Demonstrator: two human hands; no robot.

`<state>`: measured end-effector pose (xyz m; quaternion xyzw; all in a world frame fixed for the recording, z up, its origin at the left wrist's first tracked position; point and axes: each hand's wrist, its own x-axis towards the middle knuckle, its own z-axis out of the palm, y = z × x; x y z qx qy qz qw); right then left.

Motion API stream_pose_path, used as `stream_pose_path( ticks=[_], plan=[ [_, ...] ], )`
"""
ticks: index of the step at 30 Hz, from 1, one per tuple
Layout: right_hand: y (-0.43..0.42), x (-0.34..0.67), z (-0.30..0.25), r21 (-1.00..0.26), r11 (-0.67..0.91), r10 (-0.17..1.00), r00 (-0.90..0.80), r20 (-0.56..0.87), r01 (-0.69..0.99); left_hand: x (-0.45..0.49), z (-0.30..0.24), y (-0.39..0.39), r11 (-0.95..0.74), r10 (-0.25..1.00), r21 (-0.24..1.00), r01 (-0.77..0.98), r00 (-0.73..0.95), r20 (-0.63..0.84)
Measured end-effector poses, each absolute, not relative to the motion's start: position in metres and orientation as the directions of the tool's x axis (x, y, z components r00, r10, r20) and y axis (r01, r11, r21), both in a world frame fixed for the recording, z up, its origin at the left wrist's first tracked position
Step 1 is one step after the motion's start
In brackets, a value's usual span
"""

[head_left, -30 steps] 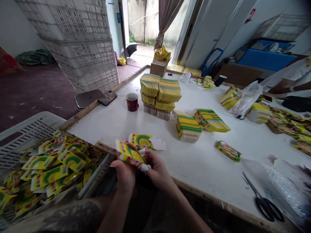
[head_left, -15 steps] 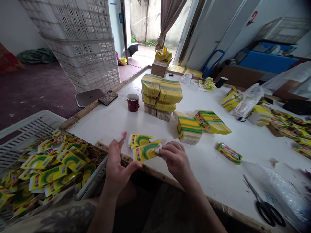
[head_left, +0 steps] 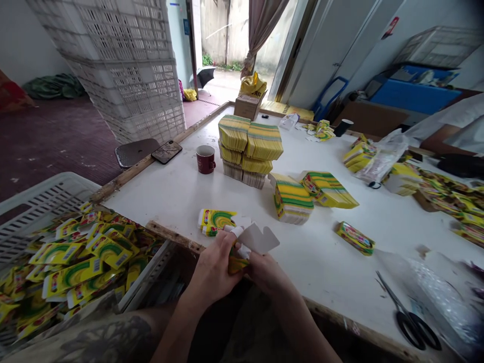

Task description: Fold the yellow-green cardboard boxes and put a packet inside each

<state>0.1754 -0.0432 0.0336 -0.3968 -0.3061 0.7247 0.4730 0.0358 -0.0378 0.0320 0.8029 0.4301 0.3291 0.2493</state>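
Both hands meet at the table's near edge around one small yellow-and-green carton (head_left: 236, 263) with its grey-white end flaps standing out. My left hand (head_left: 215, 264) grips the carton from the left, and my right hand (head_left: 267, 275) closes on its right end. White coverings show on some fingertips. Just beyond my left hand, a couple of flat yellow cartons (head_left: 217, 219) lie on the white table (head_left: 162, 194). Farther off stand a bundle of flat cartons (head_left: 293, 197) and a taller stack (head_left: 249, 143).
At the left, a white plastic basket (head_left: 62, 185) holds many yellow cartons. Black-handled scissors (head_left: 410, 317) and clear plastic wrap (head_left: 442, 295) lie at the right. A maroon mug (head_left: 205, 160) and a phone (head_left: 167, 151) sit at the far left. Another person's arm (head_left: 442, 133) shows at right.
The left hand, open before, has moved right and closed on the carton that the right hand held. The carton has come nearer and turned, and its pale flaps now show.
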Motion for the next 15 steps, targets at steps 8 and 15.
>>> stream_pose_path(
  ticks=[8, 15],
  plan=[
    [-0.053, 0.183, 0.042, -0.974, 0.128, 0.971, -0.222, 0.085, 0.187, 0.036, 0.024, -0.039, -0.344, 0.915, 0.758, 0.554, 0.379, 0.138],
    [-0.052, 0.189, 0.028, -0.769, 0.403, 0.915, -0.185, 0.360, 0.497, 0.033, 0.019, -0.034, -0.343, 0.939, 0.733, 0.588, 0.237, 0.249]
  ],
)
